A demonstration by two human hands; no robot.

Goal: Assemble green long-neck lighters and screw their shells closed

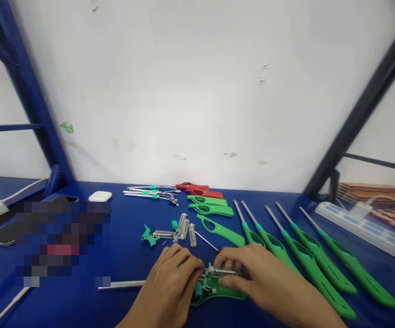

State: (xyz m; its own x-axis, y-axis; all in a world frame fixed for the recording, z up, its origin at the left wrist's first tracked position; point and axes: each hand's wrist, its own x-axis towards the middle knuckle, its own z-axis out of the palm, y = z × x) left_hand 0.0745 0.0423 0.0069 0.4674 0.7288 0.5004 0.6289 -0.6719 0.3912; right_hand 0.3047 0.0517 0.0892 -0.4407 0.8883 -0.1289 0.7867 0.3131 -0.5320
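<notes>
Both my hands work over an opened green lighter half-shell lying on the blue table. My left hand curls its fingers onto the shell's left end, where small inner parts and wires show. My right hand pinches the clear fuel tube and metal piece on top of the shell. A metal rod sticks out to the left from under my left hand.
Several assembled green long-nose lighters lie in a row at right. Green and red handle shells, loose tubes and rods lie behind. A white earbud case, a phone and a power strip sit at the sides.
</notes>
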